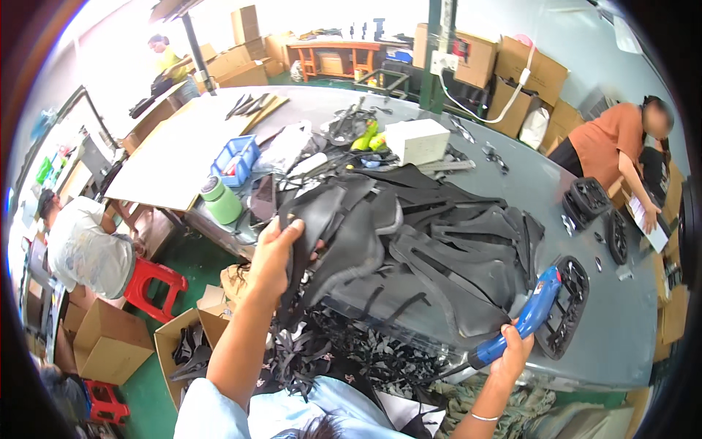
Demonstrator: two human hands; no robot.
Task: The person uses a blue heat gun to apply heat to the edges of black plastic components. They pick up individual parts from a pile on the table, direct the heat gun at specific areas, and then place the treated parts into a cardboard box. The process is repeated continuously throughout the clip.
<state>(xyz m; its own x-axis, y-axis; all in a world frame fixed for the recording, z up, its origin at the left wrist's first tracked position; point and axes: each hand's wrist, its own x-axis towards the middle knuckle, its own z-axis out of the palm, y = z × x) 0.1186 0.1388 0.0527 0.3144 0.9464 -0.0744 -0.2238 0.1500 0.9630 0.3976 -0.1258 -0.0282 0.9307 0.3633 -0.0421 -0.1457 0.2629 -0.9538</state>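
My left hand (275, 254) grips a black rubber piece (313, 219), lifted off the near-left end of a big pile of black rubber parts (439, 241) on the grey table (585, 322). My right hand (513, 353) holds a blue hand tool (528, 314) by its handle at the table's front edge. The tool's nose points up toward a black grille-like frame (570, 300) lying flat beside the pile. Black scraps (351, 351) lie heaped below the table edge, close to my body.
A green tape roll (221, 199), a blue bin (235, 159) and a white box (417, 140) sit on the far side of the table. A person in orange (614, 143) works at the right, another sits at the left (84, 245). Cardboard boxes and a red stool (153, 287) stand on the green floor.
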